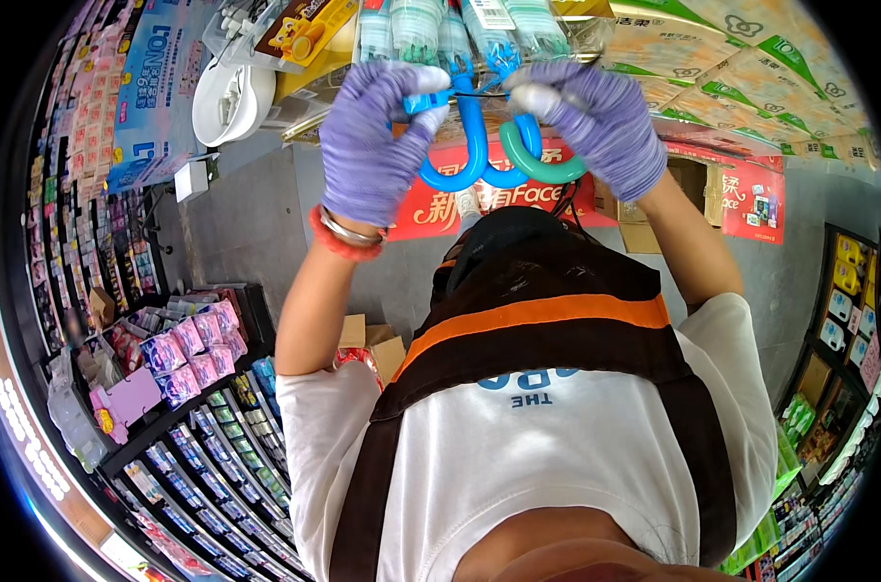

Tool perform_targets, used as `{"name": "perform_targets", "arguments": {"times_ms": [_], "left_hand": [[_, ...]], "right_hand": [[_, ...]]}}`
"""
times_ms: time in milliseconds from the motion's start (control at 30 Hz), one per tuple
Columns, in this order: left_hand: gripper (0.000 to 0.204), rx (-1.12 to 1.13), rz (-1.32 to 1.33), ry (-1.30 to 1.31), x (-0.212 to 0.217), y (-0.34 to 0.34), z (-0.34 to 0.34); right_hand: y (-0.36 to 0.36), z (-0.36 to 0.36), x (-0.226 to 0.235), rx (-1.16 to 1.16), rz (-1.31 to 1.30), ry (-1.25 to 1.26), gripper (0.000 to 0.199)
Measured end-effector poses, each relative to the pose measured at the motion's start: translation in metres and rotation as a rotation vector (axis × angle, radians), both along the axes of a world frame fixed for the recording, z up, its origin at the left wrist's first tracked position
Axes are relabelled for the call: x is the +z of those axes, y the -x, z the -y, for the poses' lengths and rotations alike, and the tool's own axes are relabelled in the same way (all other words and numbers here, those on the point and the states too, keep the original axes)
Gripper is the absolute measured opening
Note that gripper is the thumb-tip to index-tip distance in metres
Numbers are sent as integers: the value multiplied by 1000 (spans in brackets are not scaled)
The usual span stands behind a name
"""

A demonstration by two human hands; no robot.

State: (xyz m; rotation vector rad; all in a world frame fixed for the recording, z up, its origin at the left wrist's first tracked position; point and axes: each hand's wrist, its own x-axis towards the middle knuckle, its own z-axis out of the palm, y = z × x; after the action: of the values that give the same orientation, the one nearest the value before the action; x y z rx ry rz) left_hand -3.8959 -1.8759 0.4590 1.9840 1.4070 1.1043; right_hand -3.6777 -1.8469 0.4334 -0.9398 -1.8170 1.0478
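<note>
Head view: white tub (258, 101) holds white pieces (229, 101) near left hand (370, 145).

Blue handles (475, 145) and green handle (549, 173) jutted past near edge of display (300, 124). Gloved left hand (372, 141) pinched blue piece (425, 101); gloved right hand (595, 121) touched dark cord (483, 94). I saw white bowl (254, 102) by left corner.

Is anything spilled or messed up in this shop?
I see nothing spilled or broken, and the blue hooked handles by the left hand and right hand look fine. A bit untidy, though: an open cardboard box, apparently on the floor, its flaps sticking out, so it looks left out.
</note>
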Motion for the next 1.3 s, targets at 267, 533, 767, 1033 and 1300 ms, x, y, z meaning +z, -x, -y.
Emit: {"name": "perform_targets", "arguments": {"times_ms": [267, 533, 767, 1033, 1300], "left_hand": [[26, 142, 419, -148, -48, -52, 27], [29, 256, 1235, 236, -54, -74, 19], [26, 282, 1152, 269, -52, -73, 4], [26, 195, 1010, 64, -35, -74, -7], [30, 157, 706, -58, -35, -66, -11]], "right_hand": [[12, 11, -19, -36, -352, 290, 19], [10, 4, -20, 16, -254, 285, 18], [4, -16, -13, 51, -162, -141, 20], [8, -33, 2, -62, -408, -15, 31], [9, -55, -9, -27, 44, -261, 30]]}}
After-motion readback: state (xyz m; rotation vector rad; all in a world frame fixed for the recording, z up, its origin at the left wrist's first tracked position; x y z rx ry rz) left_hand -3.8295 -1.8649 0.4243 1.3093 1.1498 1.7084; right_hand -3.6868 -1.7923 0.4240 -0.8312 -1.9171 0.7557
